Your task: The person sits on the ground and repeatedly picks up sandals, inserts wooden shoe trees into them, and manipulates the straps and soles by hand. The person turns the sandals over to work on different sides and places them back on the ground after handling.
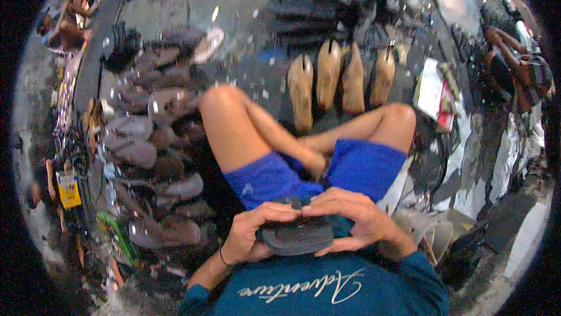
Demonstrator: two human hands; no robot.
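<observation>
"What are the hands doing?"

"Both grasp one thing: a dark grey, thick, round-ended piece of footwear (298,239), held just in front of the person's dark teal shirt (286,295). The left hand (245,233) grips it from the left; the right hand (359,216) curves around its right side, fingers towards the far edge, thumb near the close edge. Its finer details are blurred."

"And the person?"

"Sitting with bare legs crossed, in bright blue shorts (369,163)."

"What lies around?"

"Beyond the shins, four tan, foot-shaped wooden blocks (329,76) sit side by side. To the person's left, many brown and grey flat sandals (166,233) lie crowded together. Farther left is a yellow-and-white packet (69,192)."
</observation>
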